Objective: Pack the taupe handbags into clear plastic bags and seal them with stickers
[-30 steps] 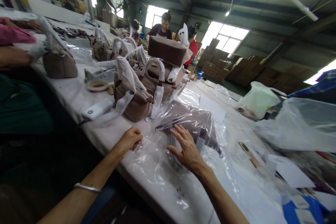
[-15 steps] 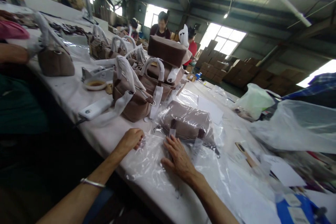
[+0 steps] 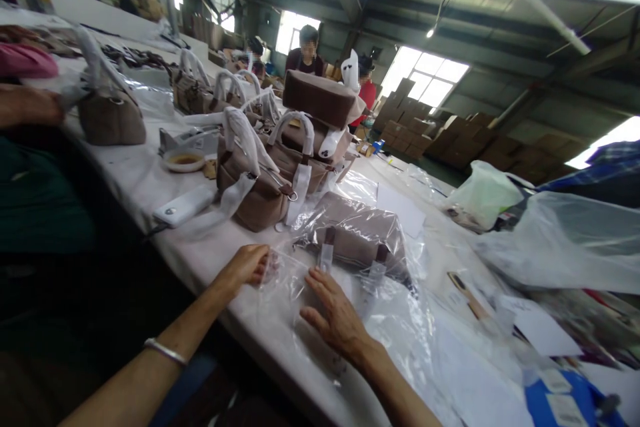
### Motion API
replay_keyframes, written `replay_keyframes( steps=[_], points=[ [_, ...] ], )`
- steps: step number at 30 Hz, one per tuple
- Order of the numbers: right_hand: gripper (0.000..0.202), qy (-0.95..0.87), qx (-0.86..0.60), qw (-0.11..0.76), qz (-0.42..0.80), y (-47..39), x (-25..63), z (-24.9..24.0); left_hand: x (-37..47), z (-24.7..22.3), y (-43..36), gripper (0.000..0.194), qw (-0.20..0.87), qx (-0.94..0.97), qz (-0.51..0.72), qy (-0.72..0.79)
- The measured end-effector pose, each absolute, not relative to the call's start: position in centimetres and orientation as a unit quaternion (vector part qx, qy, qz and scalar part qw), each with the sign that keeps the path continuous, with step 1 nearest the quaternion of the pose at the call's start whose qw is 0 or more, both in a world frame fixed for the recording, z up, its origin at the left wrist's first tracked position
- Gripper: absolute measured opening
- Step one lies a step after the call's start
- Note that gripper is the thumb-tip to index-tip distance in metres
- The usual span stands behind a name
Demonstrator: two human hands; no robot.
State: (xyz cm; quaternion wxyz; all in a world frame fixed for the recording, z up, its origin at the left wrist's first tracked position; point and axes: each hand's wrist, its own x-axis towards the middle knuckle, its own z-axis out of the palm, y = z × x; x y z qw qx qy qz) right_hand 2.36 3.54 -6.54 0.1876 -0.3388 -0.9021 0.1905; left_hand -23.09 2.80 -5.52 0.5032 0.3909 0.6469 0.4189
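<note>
A taupe handbag (image 3: pixel 357 233) lies inside a clear plastic bag (image 3: pixel 395 307) on the white table (image 3: pixel 145 180). My left hand (image 3: pixel 246 265) pinches the open edge of that plastic at the table's near side. My right hand (image 3: pixel 334 315) rests flat on the plastic, fingers spread, just in front of the bagged handbag. A silver bangle (image 3: pixel 165 351) circles my left wrist.
More taupe handbags with wrapped white handles (image 3: pixel 257 180) stand behind, beside a white power bank (image 3: pixel 184 205) and a small dish (image 3: pixel 184 160). Another person's arm (image 3: pixel 27 107) reaches to a handbag (image 3: pixel 113 117) at left. Plastic bags (image 3: pixel 565 240) and paper cards (image 3: pixel 547 333) lie at right. Workers stand at the far end.
My right hand has slid back toward me off the bagged handbag and now presses the loose plastic. The handbag sits deeper in the bag. My left hand keeps its pinch.
</note>
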Motion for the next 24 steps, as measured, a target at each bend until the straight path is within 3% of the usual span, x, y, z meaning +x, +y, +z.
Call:
replay_keyframes(
  steps=[4,7,9,11,14,18,21,24],
  points=[
    [0.056,-0.897,-0.348,0.19,0.195,3.3,2.2,-6.8,-23.1,-5.4,0.9,0.045,0.395,0.449,0.373,0.709],
    [0.056,-0.902,-0.337,0.186,0.198,3.3,2.0,-6.9,-22.5,-5.4,-0.5,0.039,0.308,0.541,0.296,0.725],
    [0.055,-0.899,-0.334,0.194,0.204,3.3,2.1,-6.7,-22.2,-5.5,-1.4,0.033,0.346,0.542,0.295,0.707],
    [0.053,-0.89,-0.342,0.215,0.211,3.3,2.2,-6.4,-22.4,-5.5,-2.1,0.032,0.476,0.47,0.341,0.66],
    [0.051,-0.87,-0.365,0.243,0.225,3.6,2.2,-5.6,-23.2,-5.8,-2.8,0.045,0.61,0.333,0.413,0.589],
    [0.052,-0.857,-0.371,0.253,0.254,4.0,1.8,-4.6,-23.7,-6.6,-2.7,0.063,0.572,0.364,0.408,0.612],
    [0.059,-0.834,-0.387,0.253,0.302,4.4,2.2,-4.3,-23.4,-6.6,-2.1,0.057,0.57,0.419,0.374,0.6],
    [0.079,-0.794,-0.385,0.219,0.416,4.3,3.3,-3.9,-22.1,-5.0,-0.9,0.051,0.589,0.425,0.401,0.558]
  ],
)
